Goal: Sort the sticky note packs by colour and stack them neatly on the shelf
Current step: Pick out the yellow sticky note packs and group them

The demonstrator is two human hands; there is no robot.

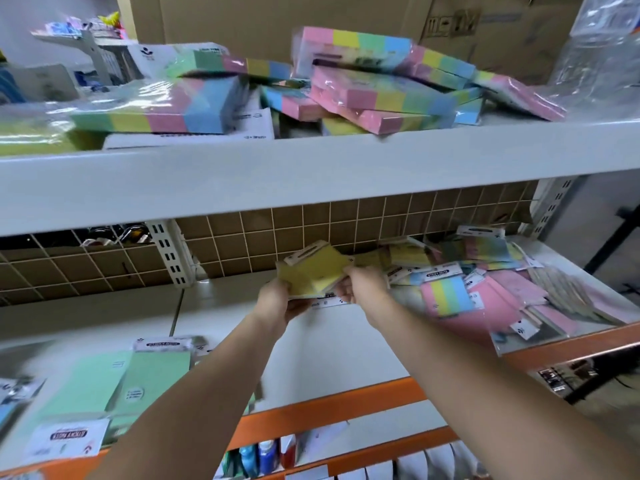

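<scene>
White shelf; left hand and right hand clasp yellow packs, headers pointing up-left.

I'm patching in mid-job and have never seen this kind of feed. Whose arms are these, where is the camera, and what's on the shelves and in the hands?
There is no machine here: a person works with two bare hands, and the single picture comes from a wide-angle camera on their head, looking forward and down. The left hand and the right hand together hold a small bundle of yellow sticky note packs above the middle shelf. On that shelf, green packs lie at the left, and a loose heap of pink and multicolour packs lies at the right. The upper shelf carries an untidy pile of multicolour packs, with cardboard boxes behind. Small bottles show below the orange shelf edge.
</scene>
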